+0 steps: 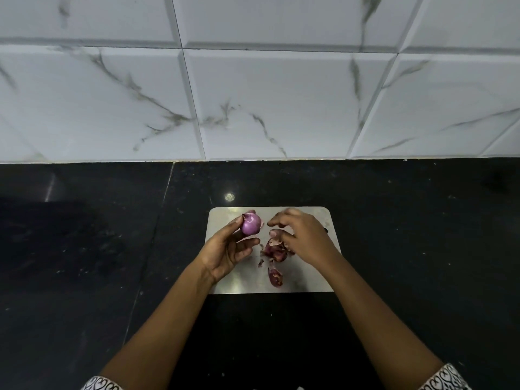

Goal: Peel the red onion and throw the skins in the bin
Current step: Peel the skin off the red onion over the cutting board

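Observation:
My left hand [229,249] holds a small red onion [251,224] at its fingertips, above the far left corner of a steel cutting board [306,280]. The onion is mostly bare and shiny purple, with a scrap of skin at its top. My right hand [302,235] hovers just to the right of the onion with its fingers spread and nothing in them. A pile of dark red onion skins [277,251] lies on the board under that hand, and one more skin piece [275,276] lies nearer to me. No bin is in view.
The board rests on a black stone counter [98,249] that runs to both sides. A white marble-tiled wall [267,94] rises behind it. A small dark object peeks out beyond my right hand at the board's right edge.

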`<state>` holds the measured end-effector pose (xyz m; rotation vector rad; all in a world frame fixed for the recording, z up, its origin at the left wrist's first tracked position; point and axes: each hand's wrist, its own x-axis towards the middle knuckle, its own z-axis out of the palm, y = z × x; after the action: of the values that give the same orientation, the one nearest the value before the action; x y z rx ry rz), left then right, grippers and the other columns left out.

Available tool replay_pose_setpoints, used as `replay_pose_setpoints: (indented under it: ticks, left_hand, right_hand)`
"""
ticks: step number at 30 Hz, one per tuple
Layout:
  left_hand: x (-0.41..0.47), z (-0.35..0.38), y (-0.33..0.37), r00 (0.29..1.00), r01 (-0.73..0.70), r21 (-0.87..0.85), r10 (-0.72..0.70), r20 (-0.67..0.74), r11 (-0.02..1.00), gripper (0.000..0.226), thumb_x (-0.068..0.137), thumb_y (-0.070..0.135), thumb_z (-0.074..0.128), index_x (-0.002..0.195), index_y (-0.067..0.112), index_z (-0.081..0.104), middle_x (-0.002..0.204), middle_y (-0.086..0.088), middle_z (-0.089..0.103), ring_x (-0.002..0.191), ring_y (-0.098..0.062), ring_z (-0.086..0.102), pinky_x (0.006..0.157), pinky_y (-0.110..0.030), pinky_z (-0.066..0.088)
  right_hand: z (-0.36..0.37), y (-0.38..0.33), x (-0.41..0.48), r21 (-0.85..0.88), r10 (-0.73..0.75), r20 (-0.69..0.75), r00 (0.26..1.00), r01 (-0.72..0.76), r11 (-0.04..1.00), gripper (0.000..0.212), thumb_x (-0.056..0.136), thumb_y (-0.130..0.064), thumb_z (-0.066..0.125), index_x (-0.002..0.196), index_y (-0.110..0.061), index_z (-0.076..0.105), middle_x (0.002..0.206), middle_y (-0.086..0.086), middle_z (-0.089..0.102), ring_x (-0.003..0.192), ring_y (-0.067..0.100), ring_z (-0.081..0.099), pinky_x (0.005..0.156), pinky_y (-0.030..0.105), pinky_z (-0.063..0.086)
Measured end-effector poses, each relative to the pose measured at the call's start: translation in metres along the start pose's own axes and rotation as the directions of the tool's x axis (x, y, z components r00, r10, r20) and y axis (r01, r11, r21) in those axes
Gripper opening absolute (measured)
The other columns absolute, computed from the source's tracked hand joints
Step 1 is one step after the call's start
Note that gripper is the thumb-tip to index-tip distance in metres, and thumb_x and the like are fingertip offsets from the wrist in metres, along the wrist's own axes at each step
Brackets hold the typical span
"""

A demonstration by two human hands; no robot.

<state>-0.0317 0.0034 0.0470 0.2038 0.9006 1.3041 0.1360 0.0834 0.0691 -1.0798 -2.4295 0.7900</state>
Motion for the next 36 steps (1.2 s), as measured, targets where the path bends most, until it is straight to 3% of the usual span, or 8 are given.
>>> replay_pose_setpoints:
  ticks: [4, 9, 15, 22, 26, 36]
  left_hand:
    - [0.000, 0.000, -0.002, 0.998, -0.064, 0.107, 0.063, 0.014, 0.992, 0.038, 0.081, 0.029, 0.056, 0.117, 0.016, 0.057, 0.102, -0.013, 0.066, 0.068, -0.018, 0.070, 0.047, -0.021, 0.055]
    - [0.002, 0.000, -0.003, 0.998, -0.065, 0.205, 0.066, 0.000, 0.977, 0.034, 0.094, 0.026, 0.049, 0.124, 0.013, 0.055, 0.103, -0.015, 0.065, 0.071, -0.018, 0.069, 0.049, -0.020, 0.055]
    - [0.003, 0.003, -0.002, 0.998, -0.058, 0.255, 0.057, 0.012, 0.965, 0.031, 0.093, 0.024, 0.051, 0.120, 0.011, 0.058, 0.097, -0.012, 0.068, 0.071, -0.017, 0.069, 0.049, -0.020, 0.054]
    - [0.004, 0.006, -0.007, 0.996, -0.071, 0.329, 0.083, -0.024, 0.942, 0.025, 0.090, 0.026, 0.052, 0.103, 0.008, 0.063, 0.081, -0.006, 0.072, 0.063, -0.013, 0.067, 0.050, -0.019, 0.051]
    - [0.005, 0.007, -0.014, 0.991, -0.090, 0.319, 0.117, -0.066, 0.943, 0.021, 0.093, 0.024, 0.052, 0.099, 0.009, 0.065, 0.078, -0.004, 0.073, 0.065, -0.012, 0.067, 0.052, -0.018, 0.051]
    - [0.009, 0.009, -0.018, 0.988, -0.052, 0.319, 0.096, -0.124, 0.946, 0.029, 0.092, 0.029, 0.053, 0.098, 0.005, 0.068, 0.085, -0.012, 0.071, 0.071, -0.018, 0.069, 0.062, -0.025, 0.057]
  right_hand:
    - [-0.001, -0.003, 0.003, -0.001, 0.036, -0.024, 0.999, -0.036, 0.999, 0.012, 0.082, -0.016, 0.068, 0.094, -0.015, 0.065, 0.093, 0.000, 0.067, 0.080, 0.004, 0.058, 0.069, 0.011, 0.046]
    - [-0.006, -0.005, 0.007, 0.010, -0.022, 0.025, 0.999, 0.021, 1.000, 0.027, 0.089, -0.002, 0.053, 0.108, -0.015, 0.066, 0.106, 0.003, 0.070, 0.097, 0.014, 0.064, 0.086, 0.030, 0.053]
    - [-0.012, -0.006, 0.013, -0.049, -0.174, 0.155, 0.972, 0.184, 0.982, 0.042, 0.080, -0.014, 0.071, 0.119, -0.022, 0.060, 0.115, -0.002, 0.060, 0.098, 0.010, 0.059, 0.082, 0.027, 0.053]
    - [-0.011, -0.004, 0.019, -0.158, -0.293, 0.193, 0.936, 0.325, 0.932, 0.031, 0.078, -0.012, 0.071, 0.107, -0.014, 0.059, 0.108, 0.001, 0.058, 0.087, 0.015, 0.061, 0.075, 0.034, 0.054]
    - [-0.013, -0.005, 0.025, -0.214, -0.265, 0.300, 0.916, 0.335, 0.918, 0.033, 0.078, -0.018, 0.071, 0.106, -0.017, 0.054, 0.109, -0.002, 0.053, 0.084, 0.008, 0.054, 0.071, 0.026, 0.049]
    - [-0.012, -0.007, 0.036, -0.233, -0.228, 0.392, 0.891, 0.336, 0.913, 0.026, 0.079, -0.023, 0.071, 0.094, -0.012, 0.052, 0.099, 0.003, 0.053, 0.081, 0.018, 0.053, 0.067, 0.031, 0.042]
